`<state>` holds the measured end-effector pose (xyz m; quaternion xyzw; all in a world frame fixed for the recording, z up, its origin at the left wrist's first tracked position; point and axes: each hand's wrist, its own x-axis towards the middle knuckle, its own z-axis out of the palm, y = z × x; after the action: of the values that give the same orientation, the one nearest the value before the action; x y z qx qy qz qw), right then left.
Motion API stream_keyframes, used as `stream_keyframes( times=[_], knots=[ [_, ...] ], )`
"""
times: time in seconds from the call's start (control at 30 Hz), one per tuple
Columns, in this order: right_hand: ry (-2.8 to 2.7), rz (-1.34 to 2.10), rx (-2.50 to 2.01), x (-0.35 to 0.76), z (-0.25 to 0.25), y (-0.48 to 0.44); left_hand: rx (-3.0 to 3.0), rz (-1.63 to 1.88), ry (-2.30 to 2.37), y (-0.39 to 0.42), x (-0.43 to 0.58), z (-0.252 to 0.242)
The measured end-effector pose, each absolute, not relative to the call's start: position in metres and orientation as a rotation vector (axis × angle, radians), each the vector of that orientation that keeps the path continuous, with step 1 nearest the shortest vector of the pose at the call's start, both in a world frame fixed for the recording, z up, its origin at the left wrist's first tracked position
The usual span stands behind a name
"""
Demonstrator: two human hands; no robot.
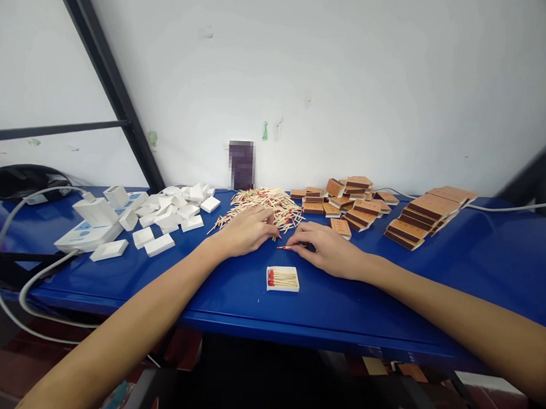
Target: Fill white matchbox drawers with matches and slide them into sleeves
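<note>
My left hand [251,231] is at the front of a heap of loose red-tipped matches [273,199], its fingers pinched on matches whose red ends poke out below the fingertips. To its right, my right hand [323,246] pinches a few matches [285,247], red heads pointing left, just above the blue tabletop. Close in front of both hands lies a white matchbox tray [282,289], partly filled with matches laid side by side, heads to the left. How many matches each hand has is hidden by the fingers.
White trays [168,209] lie scattered at left, beside a white power strip [88,235] with plugs and cables. Brown matchbox sleeves [363,211] are piled back right, with a leaning stack [426,214] farther right. A blurred dark object [242,165] stands by the wall. The blue table's [322,324] front edge is near.
</note>
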<state>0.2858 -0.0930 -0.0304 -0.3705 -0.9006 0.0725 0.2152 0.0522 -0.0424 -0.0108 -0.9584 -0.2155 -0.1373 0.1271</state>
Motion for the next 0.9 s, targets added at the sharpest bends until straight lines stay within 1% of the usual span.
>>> stream_keyframes(
  times=[0.27,0.43,0.67,0.9],
  knots=[
    [-2.502,0.193,-1.002,0.287,-0.030,-0.091,-2.902,-0.395,-0.639,-0.051,0.057,-0.009],
    [-2.512,0.252,-0.912,0.287,-0.031,-0.093,-3.025,-0.467,-0.721,-0.056,0.067,-0.015],
    [-2.464,0.216,-0.854,0.287,-0.035,-0.091,-3.101,-0.606,-0.826,-0.053,0.067,-0.018],
    [-2.469,0.213,-0.875,0.286,-0.033,-0.092,-3.131,-0.574,-0.850,-0.050,0.057,-0.013]
  ],
)
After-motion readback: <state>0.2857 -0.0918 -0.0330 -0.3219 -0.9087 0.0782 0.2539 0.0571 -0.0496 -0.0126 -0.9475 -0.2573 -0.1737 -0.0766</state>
